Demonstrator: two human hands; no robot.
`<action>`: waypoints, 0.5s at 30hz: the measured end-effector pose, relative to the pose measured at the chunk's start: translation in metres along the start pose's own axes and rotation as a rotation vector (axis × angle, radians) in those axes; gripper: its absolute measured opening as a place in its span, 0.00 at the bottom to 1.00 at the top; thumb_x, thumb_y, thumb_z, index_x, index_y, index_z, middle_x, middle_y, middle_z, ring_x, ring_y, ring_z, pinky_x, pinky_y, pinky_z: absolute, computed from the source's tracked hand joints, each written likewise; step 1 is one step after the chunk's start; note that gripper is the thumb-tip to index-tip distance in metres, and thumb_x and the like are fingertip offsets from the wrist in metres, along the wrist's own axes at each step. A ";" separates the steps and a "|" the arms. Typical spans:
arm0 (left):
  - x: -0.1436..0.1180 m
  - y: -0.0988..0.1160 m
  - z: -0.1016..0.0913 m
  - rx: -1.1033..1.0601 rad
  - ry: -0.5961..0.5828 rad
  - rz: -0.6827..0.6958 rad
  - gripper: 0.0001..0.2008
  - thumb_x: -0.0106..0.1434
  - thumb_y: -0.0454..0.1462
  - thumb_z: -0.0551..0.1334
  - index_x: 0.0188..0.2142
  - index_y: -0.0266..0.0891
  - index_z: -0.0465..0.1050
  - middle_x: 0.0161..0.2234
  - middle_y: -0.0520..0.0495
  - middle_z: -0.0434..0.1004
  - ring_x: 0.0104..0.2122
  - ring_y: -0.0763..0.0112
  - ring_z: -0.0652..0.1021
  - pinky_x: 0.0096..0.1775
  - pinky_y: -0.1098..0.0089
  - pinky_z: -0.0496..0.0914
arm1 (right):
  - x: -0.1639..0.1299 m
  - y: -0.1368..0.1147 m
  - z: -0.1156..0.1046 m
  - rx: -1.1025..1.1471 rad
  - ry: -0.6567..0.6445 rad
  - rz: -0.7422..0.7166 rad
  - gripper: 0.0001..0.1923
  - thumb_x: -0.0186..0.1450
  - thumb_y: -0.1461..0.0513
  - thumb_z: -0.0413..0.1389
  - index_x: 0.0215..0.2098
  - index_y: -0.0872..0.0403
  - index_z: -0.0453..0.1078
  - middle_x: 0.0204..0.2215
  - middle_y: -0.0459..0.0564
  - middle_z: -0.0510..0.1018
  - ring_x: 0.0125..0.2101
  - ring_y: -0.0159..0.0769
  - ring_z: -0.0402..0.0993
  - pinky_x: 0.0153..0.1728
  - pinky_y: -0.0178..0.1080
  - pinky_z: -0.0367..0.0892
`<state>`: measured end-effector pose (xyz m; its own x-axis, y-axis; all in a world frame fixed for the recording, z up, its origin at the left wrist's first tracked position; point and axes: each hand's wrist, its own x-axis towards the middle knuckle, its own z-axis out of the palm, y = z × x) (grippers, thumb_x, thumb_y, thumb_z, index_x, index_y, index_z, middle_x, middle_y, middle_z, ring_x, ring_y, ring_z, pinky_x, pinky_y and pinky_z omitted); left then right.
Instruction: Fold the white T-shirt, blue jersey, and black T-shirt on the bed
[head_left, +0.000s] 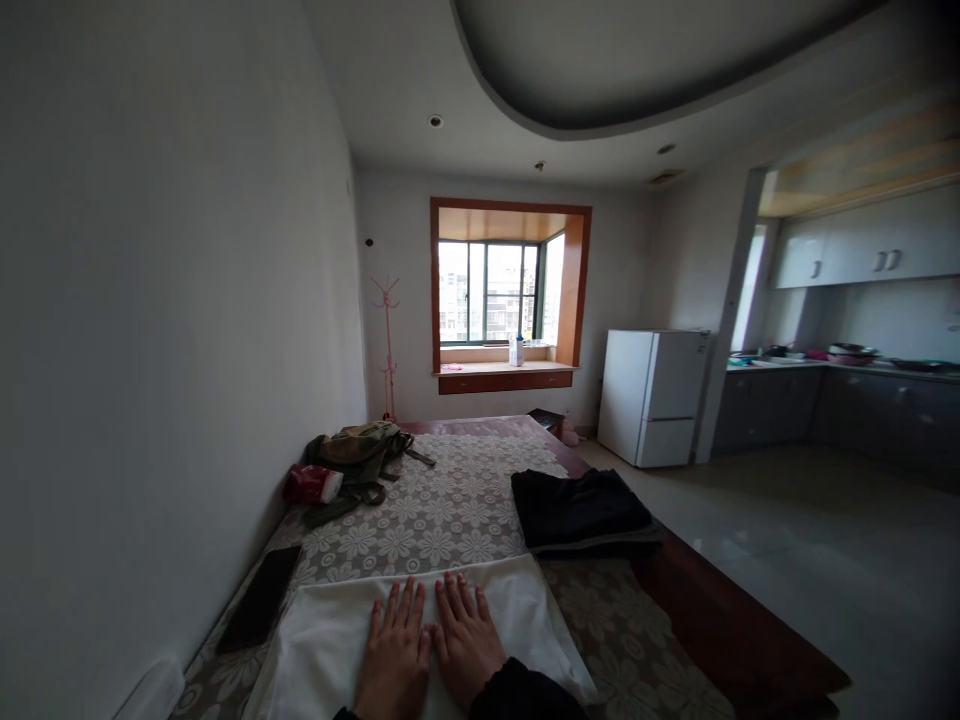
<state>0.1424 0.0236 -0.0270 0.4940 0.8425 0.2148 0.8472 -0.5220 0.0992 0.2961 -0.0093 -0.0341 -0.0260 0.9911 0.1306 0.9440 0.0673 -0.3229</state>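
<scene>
Two hands, left hand and right hand, press one white cloth.

A white cloth was seen under the left hand and the right hand, above a black sleeve. The bed cover was patterned with pale flowers on a grey-brown ground. A black folded garment was laid over a grey one, and a black phone was seen at the cover's edge. An olive-green bag and a red and white packet were noted by the white wall. The bed frame was reddish brown. The window was framed in orange-brown wood, with green bars. A pink coat stand, a white fridge and grey lower cabinets were seen.
</scene>
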 end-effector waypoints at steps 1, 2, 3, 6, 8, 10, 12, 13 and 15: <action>0.000 -0.001 0.001 -0.006 -0.010 0.001 0.30 0.70 0.40 0.46 0.70 0.43 0.52 0.71 0.46 0.53 0.70 0.53 0.56 0.66 0.44 0.55 | 0.000 0.001 0.001 0.004 0.005 -0.001 0.32 0.74 0.53 0.41 0.73 0.52 0.47 0.72 0.53 0.49 0.71 0.50 0.44 0.69 0.59 0.42; 0.001 -0.001 0.001 -0.011 -0.018 0.000 0.30 0.69 0.40 0.46 0.70 0.43 0.51 0.71 0.46 0.51 0.70 0.52 0.55 0.66 0.44 0.55 | -0.001 0.001 0.002 0.005 0.013 -0.001 0.32 0.74 0.53 0.41 0.73 0.52 0.47 0.71 0.52 0.49 0.71 0.50 0.44 0.69 0.58 0.42; 0.001 -0.002 0.002 -0.016 -0.025 0.000 0.30 0.69 0.40 0.46 0.70 0.43 0.51 0.71 0.46 0.50 0.70 0.52 0.55 0.66 0.44 0.55 | -0.001 0.002 0.003 0.004 0.022 -0.002 0.31 0.74 0.53 0.42 0.73 0.51 0.48 0.71 0.52 0.49 0.71 0.50 0.44 0.69 0.58 0.42; 0.001 -0.003 0.003 -0.034 -0.037 -0.010 0.30 0.69 0.40 0.47 0.70 0.45 0.51 0.71 0.47 0.51 0.70 0.52 0.56 0.67 0.43 0.54 | -0.001 0.004 0.006 -0.002 0.044 -0.009 0.31 0.74 0.53 0.42 0.73 0.50 0.48 0.71 0.51 0.49 0.71 0.49 0.45 0.69 0.58 0.43; 0.001 -0.004 0.006 -0.034 -0.042 -0.013 0.30 0.69 0.40 0.47 0.70 0.45 0.51 0.70 0.47 0.53 0.69 0.52 0.57 0.67 0.43 0.54 | -0.001 0.005 0.007 0.001 0.045 -0.016 0.31 0.74 0.53 0.42 0.73 0.50 0.48 0.71 0.51 0.49 0.71 0.50 0.45 0.69 0.58 0.44; 0.002 -0.006 0.010 -0.022 -0.041 -0.010 0.30 0.68 0.40 0.47 0.70 0.45 0.51 0.70 0.47 0.54 0.69 0.51 0.58 0.66 0.43 0.55 | -0.001 0.005 0.007 0.009 0.039 -0.019 0.32 0.74 0.53 0.43 0.73 0.51 0.47 0.71 0.52 0.49 0.71 0.50 0.45 0.69 0.58 0.43; 0.002 -0.007 0.014 -0.011 -0.032 -0.005 0.30 0.68 0.40 0.47 0.70 0.46 0.51 0.69 0.47 0.55 0.69 0.51 0.58 0.66 0.42 0.55 | -0.002 0.005 0.007 0.014 0.039 -0.019 0.32 0.74 0.53 0.43 0.74 0.51 0.46 0.71 0.52 0.48 0.71 0.50 0.45 0.69 0.58 0.43; 0.003 -0.008 0.016 -0.009 -0.026 -0.003 0.30 0.68 0.40 0.48 0.70 0.46 0.51 0.69 0.47 0.56 0.69 0.51 0.59 0.66 0.42 0.55 | -0.002 0.005 0.008 0.014 0.041 -0.020 0.32 0.74 0.53 0.43 0.74 0.51 0.46 0.71 0.52 0.48 0.71 0.51 0.45 0.69 0.59 0.43; 0.003 -0.010 0.018 -0.008 -0.014 0.005 0.30 0.69 0.40 0.48 0.70 0.47 0.51 0.69 0.47 0.56 0.68 0.51 0.60 0.66 0.42 0.55 | -0.002 0.006 0.008 0.009 0.049 -0.025 0.32 0.74 0.53 0.43 0.74 0.51 0.47 0.71 0.51 0.48 0.71 0.51 0.44 0.69 0.58 0.43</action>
<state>0.1395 0.0335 -0.0451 0.5011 0.8417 0.2013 0.8430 -0.5273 0.1063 0.2990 -0.0097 -0.0441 -0.0338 0.9823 0.1842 0.9404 0.0936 -0.3269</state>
